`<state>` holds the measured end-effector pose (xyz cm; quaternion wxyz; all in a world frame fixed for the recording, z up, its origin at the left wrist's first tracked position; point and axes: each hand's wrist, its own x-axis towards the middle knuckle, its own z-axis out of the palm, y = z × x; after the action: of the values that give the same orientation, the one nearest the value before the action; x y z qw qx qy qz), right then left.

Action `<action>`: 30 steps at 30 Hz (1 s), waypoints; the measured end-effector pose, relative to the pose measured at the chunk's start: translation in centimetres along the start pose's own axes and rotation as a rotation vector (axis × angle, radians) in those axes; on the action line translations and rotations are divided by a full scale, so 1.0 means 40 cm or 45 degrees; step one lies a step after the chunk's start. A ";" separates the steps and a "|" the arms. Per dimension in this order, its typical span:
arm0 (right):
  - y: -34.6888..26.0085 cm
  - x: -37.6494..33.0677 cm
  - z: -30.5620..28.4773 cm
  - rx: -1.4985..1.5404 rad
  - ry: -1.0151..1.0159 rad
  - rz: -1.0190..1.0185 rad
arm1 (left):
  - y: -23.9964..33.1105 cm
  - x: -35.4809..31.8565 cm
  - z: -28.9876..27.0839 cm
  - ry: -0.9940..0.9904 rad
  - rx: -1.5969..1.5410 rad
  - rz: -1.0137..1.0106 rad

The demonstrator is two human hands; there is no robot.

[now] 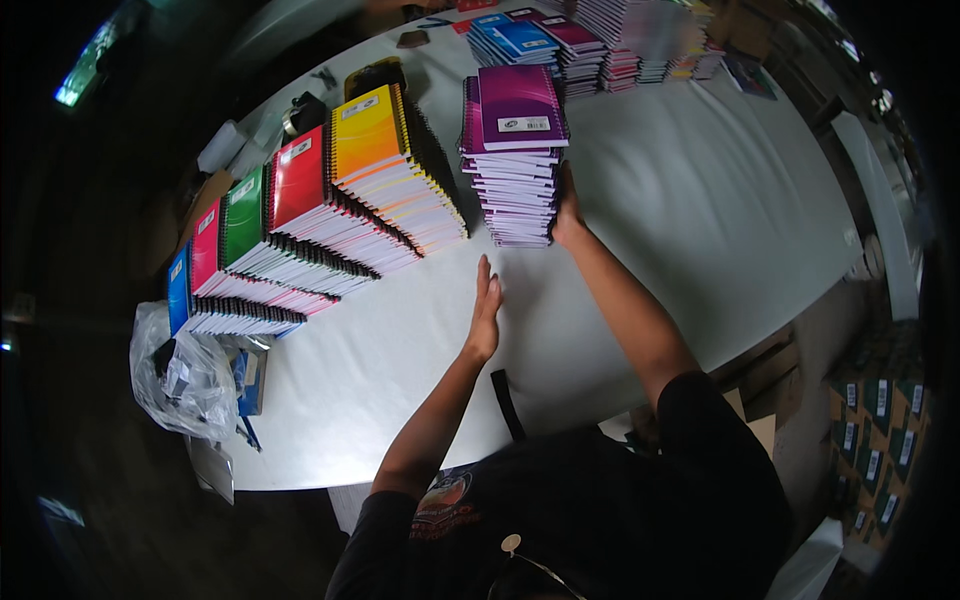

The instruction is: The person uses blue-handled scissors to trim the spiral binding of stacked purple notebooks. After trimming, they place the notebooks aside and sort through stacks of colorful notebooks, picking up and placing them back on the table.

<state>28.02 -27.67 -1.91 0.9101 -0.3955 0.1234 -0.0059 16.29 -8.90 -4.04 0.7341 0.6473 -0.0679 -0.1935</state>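
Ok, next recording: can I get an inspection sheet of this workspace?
Surface: white table, its covering slightly wrinkled.
Job's things: purple notebook stack, edges uneven; beside it at left, a row of blue, pink, green, red and yellow notebook stacks.
Clutter: clear plastic bag at the table's left end; black strap near the front edge.
Hands: right hand against the purple stack's right side; left hand open, apart from it.
Cables: nothing seen on the table.
Surroundings: more notebook stacks at the far side; labelled boxes at right.
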 end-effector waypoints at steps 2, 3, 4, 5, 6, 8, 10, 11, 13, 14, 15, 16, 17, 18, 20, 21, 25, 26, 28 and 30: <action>-0.017 0.025 0.033 0.000 -0.005 0.080 | 0.007 -0.073 -0.059 0.063 0.091 0.025; -0.013 0.038 0.036 -0.035 0.007 0.076 | 0.008 -0.117 -0.096 0.100 0.134 0.038; -0.009 0.055 0.039 -0.073 0.012 0.071 | 0.002 -0.163 -0.140 0.194 0.099 0.045; -0.008 0.071 0.041 -0.113 0.025 0.060 | -0.010 -0.206 -0.193 0.279 0.060 0.052; -0.007 0.083 0.046 -0.135 0.053 0.080 | -0.029 -0.252 -0.260 0.372 0.043 0.081; -0.004 0.085 0.068 -0.181 0.087 0.150 | -0.032 -0.336 -0.397 0.610 0.031 0.100; 0.003 0.090 0.083 -0.236 0.105 0.209 | -0.001 -0.394 -0.531 0.864 0.078 0.154; 0.014 0.092 0.069 -0.246 0.104 0.228 | 0.035 -0.409 -0.591 1.005 0.074 0.149; 0.035 0.113 0.030 -0.255 0.070 0.247 | 0.120 -0.407 -0.681 1.202 0.026 0.240; 0.048 0.129 0.005 -0.257 0.040 0.252 | 0.145 -0.410 -0.743 1.209 -0.006 0.287; 0.063 0.148 -0.021 -0.256 0.010 0.262 | 0.165 -0.403 -0.787 1.228 0.000 0.350; 0.079 0.165 -0.043 -0.260 -0.028 0.280 | 0.166 -0.406 -0.861 1.198 -0.025 0.382; 0.094 0.184 -0.071 -0.260 -0.063 0.299 | 0.166 -0.389 -0.908 1.199 -0.067 0.391; 0.104 0.198 -0.107 -0.249 -0.104 0.322 | 0.181 -0.373 -0.960 1.219 -0.096 0.412; 0.103 0.226 -0.173 -0.218 -0.187 0.368 | 0.201 -0.329 -1.085 1.219 -0.269 0.404; 0.087 0.237 -0.216 -0.214 -0.195 0.376 | 0.225 -0.286 -1.101 1.227 -0.355 0.366; 0.067 0.291 -0.220 -0.259 -0.189 0.407 | 0.223 -0.251 -1.253 1.055 -0.640 0.194; 0.072 0.305 -0.196 -0.277 -0.180 0.408 | 0.212 -0.248 -1.278 1.012 -0.683 0.143; 0.084 0.315 -0.158 -0.310 -0.162 0.401 | 0.178 -0.212 -1.310 0.883 -0.773 0.018; 0.077 0.312 -0.145 -0.351 -0.123 0.380 | 0.139 -0.142 -1.290 0.867 -0.837 -0.144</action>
<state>38.52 -31.08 -10.69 0.8430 -0.4935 0.1364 0.1648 30.24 41.40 -5.63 0.8688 0.4102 0.2766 -0.0212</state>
